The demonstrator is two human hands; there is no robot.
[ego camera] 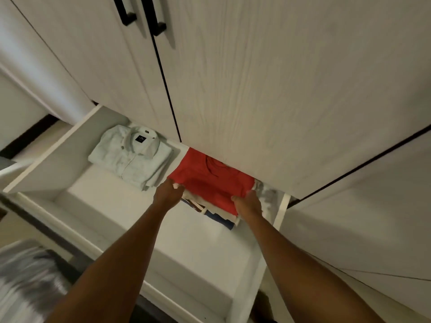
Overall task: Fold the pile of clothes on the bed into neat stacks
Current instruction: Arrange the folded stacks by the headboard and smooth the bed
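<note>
Head view. Drawer (pixel 50 157) stands open below the wardrobe doors (pixel 256 89). Left hand (pixel 168 192) and right hand (pixel 248 203) each curl round a near corner of a folded stack (pixel 219 214). The stack sits at the drawer's back right with a red shirt (pixel 210 180) on top, partly under the doors. A pale shirt (pixel 133 155) lies folded at back left, apart from the stack.

Two bare forearms, long and lean, in the lower half of the frame: left forearm (pixel 126 259) at lower left, right forearm (pixel 289 259) at lower right. Uncovered along the whole visible length, from the bottom edge up to the wrists. Bare left hand (pixel 168 193) and bare right hand (pixel 248 203) just below the centre, outlines slightly softened by blur, knuckles faintly visible.
</note>
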